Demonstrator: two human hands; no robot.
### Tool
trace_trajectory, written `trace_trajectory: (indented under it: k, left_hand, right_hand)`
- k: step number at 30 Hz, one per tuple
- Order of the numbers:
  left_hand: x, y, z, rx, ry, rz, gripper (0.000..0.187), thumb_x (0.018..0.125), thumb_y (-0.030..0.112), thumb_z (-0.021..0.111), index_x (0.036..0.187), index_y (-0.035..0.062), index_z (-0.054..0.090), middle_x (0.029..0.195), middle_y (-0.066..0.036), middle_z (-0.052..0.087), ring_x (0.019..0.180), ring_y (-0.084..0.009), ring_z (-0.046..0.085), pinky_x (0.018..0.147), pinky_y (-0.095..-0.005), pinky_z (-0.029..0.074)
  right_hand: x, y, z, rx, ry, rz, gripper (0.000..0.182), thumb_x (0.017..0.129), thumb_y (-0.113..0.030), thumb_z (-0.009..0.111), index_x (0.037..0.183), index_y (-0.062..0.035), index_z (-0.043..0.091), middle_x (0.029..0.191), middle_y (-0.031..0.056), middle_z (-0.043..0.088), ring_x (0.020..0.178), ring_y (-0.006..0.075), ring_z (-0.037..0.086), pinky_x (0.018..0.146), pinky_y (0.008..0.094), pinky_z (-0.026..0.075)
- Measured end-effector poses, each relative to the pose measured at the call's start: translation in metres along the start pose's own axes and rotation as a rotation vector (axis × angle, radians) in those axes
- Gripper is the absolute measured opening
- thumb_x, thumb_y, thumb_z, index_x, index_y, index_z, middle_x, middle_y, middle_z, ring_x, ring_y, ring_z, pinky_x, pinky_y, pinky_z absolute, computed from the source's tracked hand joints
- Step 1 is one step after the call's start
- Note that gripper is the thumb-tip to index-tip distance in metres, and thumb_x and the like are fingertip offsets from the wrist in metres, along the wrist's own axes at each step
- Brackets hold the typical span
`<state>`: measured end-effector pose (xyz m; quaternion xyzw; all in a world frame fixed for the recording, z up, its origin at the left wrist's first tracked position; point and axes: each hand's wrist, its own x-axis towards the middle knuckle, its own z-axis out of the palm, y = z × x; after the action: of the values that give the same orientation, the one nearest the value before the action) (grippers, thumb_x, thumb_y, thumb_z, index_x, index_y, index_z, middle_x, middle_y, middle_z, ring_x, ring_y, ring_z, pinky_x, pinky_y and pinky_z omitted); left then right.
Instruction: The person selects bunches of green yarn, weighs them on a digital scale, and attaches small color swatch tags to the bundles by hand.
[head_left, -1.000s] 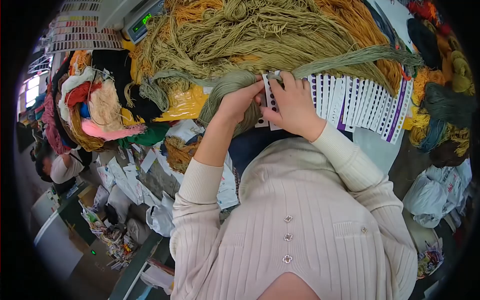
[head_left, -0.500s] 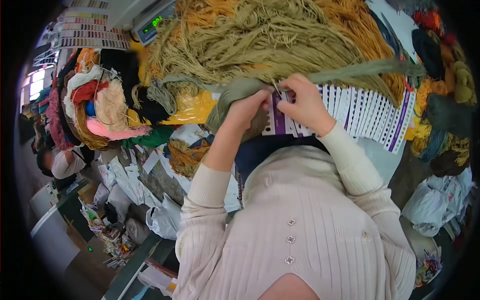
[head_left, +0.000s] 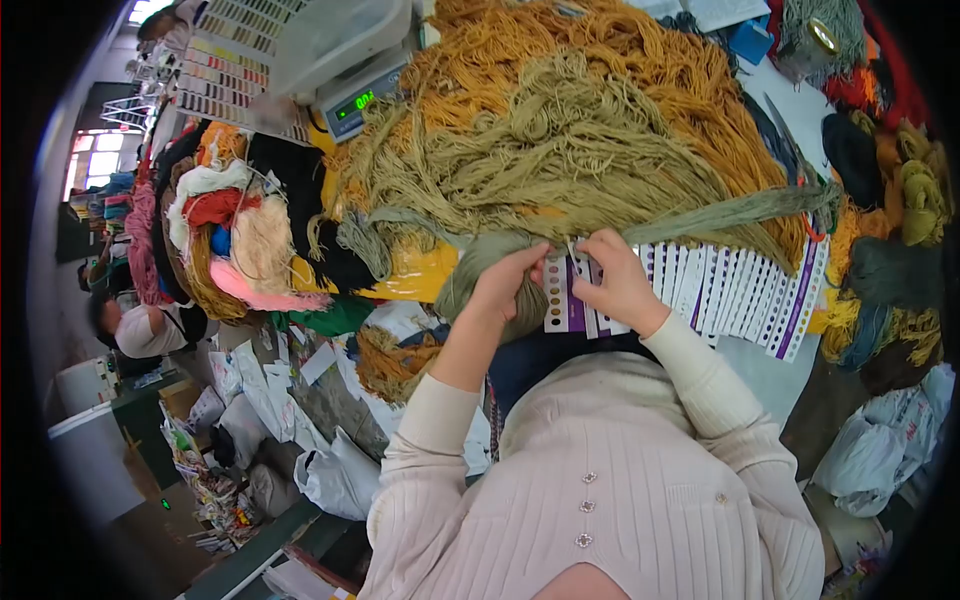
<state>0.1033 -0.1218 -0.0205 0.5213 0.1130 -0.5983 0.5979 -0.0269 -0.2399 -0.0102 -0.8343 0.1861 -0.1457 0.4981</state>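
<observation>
A bundle of grey-green yarn (head_left: 470, 277) lies under and beside my left hand (head_left: 510, 284), whose fingers are closed on it at the near edge of the big pile. Just to the right is my right hand (head_left: 618, 282), thumb and forefinger bent toward each other over the cards. What lies between those fingertips is too small to make out. Beneath both hands spreads a fanned row of white and purple punched cards (head_left: 720, 293) with small coloured samples. A long grey-green hank (head_left: 735, 212) stretches right across the front of the olive yarn pile (head_left: 570, 150).
Orange yarn (head_left: 690, 75) surrounds the olive pile. A scale (head_left: 362, 102) with a green display and a clear tub stands at the back left. Scissors (head_left: 790, 140) lie at right. Mixed coloured yarns (head_left: 235, 225) sit left. Another person (head_left: 145, 325) is farther left; plastic bags (head_left: 880, 440) are at lower right.
The camera view has tipped upward, so the table and hands sit lower in the picture. Both hands stay close together by the grey-green yarn, with only slight finger movement.
</observation>
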Motion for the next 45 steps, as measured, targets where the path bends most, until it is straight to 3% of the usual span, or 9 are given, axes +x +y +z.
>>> trace_trajectory:
  k: [5,8,12,15,21,33,38,42,45]
  left_hand:
    - [-0.029,0.001,0.003,-0.029,-0.017,0.027,0.019,0.076,0.016,0.055,0.089,0.0022,0.056,0.065,0.001,0.051,0.059,-0.0080,0.048,0.052,-0.0194,0.039]
    - [-0.049,0.009,-0.006,-0.071,-0.163,0.097,0.027,0.076,0.009,0.049,0.102,0.0016,0.049,0.094,-0.005,0.054,0.057,-0.0052,0.044,0.051,-0.0180,0.037]
    - [-0.035,0.011,-0.003,-0.037,-0.409,0.031,0.030,0.079,0.009,0.043,0.108,0.0050,0.042,0.077,-0.001,0.052,0.053,-0.0040,0.040,0.051,-0.0139,0.033]
    - [0.012,-0.011,-0.003,0.558,-0.204,-0.039,0.032,0.077,0.011,0.047,0.108,0.0033,0.043,0.072,0.000,0.050,0.048,-0.0061,0.041,0.050,-0.0168,0.036]
    - [-0.008,0.000,0.032,0.703,-0.119,0.123,0.027,0.078,0.012,0.049,0.102,0.0007,0.046,0.067,-0.005,0.053,0.055,-0.0095,0.051,0.044,-0.0189,0.040]
    - [-0.022,0.017,0.003,0.389,-0.411,0.128,0.042,0.078,0.013,0.045,0.119,0.0058,0.038,0.069,0.001,0.048,0.057,-0.0047,0.043,0.049,-0.0159,0.035]
    - [-0.022,0.011,0.036,0.882,-0.231,0.100,0.017,0.077,0.017,0.048,0.079,0.0011,0.051,0.067,-0.002,0.052,0.059,-0.0078,0.050,0.052,-0.0202,0.041]
    - [0.012,-0.012,0.016,0.578,-0.186,0.124,0.016,0.077,0.017,0.046,0.073,0.0021,0.052,0.065,-0.002,0.051,0.057,-0.0076,0.047,0.051,-0.0195,0.039]
    - [0.013,-0.009,0.000,0.351,-0.226,0.067,0.015,0.078,0.017,0.046,0.073,0.0038,0.052,0.064,0.000,0.049,0.054,-0.0063,0.045,0.048,-0.0182,0.038]
  right_hand:
    - [-0.003,0.000,0.001,-0.166,-0.010,-0.061,0.036,0.065,-0.019,0.056,0.094,-0.0001,0.046,0.092,0.0171,0.044,0.077,0.0345,0.048,0.065,0.0384,0.041]
    - [-0.007,0.017,0.009,-0.211,0.026,-0.122,0.037,0.066,-0.008,0.051,0.101,-0.0020,0.040,0.096,0.0197,0.043,0.081,0.0370,0.046,0.066,0.0407,0.041]
    - [-0.003,0.003,0.004,0.005,0.098,-0.004,0.022,0.066,-0.005,0.049,0.087,-0.0032,0.045,0.070,0.0163,0.051,0.064,0.0328,0.051,0.056,0.0382,0.041]
    - [-0.004,0.002,0.002,0.139,0.124,0.163,0.018,0.065,-0.006,0.050,0.083,-0.0051,0.047,0.063,0.0131,0.051,0.052,0.0254,0.051,0.048,0.0325,0.039]
    - [-0.004,0.006,0.012,0.252,0.157,0.175,0.017,0.066,0.000,0.047,0.083,-0.0022,0.047,0.057,0.0022,0.044,0.049,0.0087,0.042,0.045,0.0223,0.033]
    - [-0.004,0.009,0.014,0.328,0.203,0.116,0.017,0.066,0.000,0.051,0.083,-0.0038,0.049,0.056,-0.0004,0.046,0.046,0.0063,0.040,0.043,0.0203,0.033]
    - [-0.005,0.004,0.011,0.326,0.151,0.179,0.018,0.065,0.002,0.048,0.082,-0.0030,0.050,0.058,0.0003,0.048,0.049,0.0069,0.043,0.046,0.0204,0.035]
    - [-0.001,-0.008,0.017,0.674,0.302,0.249,0.022,0.062,0.006,0.044,0.082,-0.0002,0.052,0.062,0.0009,0.049,0.058,0.0065,0.045,0.053,0.0180,0.035]
    - [-0.003,-0.002,0.002,0.877,0.158,0.328,0.021,0.061,0.006,0.043,0.077,0.0013,0.057,0.069,0.0050,0.056,0.064,0.0086,0.049,0.059,0.0188,0.038]
